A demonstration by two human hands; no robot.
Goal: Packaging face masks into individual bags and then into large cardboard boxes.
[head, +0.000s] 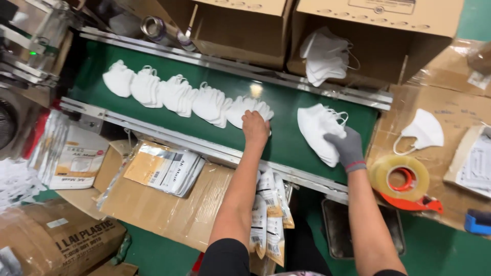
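A row of white folded face masks point(184, 97) lies overlapped on the green conveyor belt point(286, 143), its long axis running from ten o'clock down to four o'clock along the belt, each mask's ear loops pointing up toward twelve. At the row's near end the bare left hand point(255, 128) rests knuckles-up on the last mask, fingers curled down onto it; whether they pinch it I cannot tell. At three o'clock from it the right hand point(348, 148), in a grey glove, presses closed on a fanned stack of masks point(317, 130), thumb under, fingers over. The step in hand looks like gathering masks off the belt into a bundle; the next move would call for sliding the end mask toward the stack without upsetting the row. Beyond, at twelve, stand open cartons point(378, 36); at three, a tape dispenser point(404, 181); at seven, foil pouches point(163, 168).
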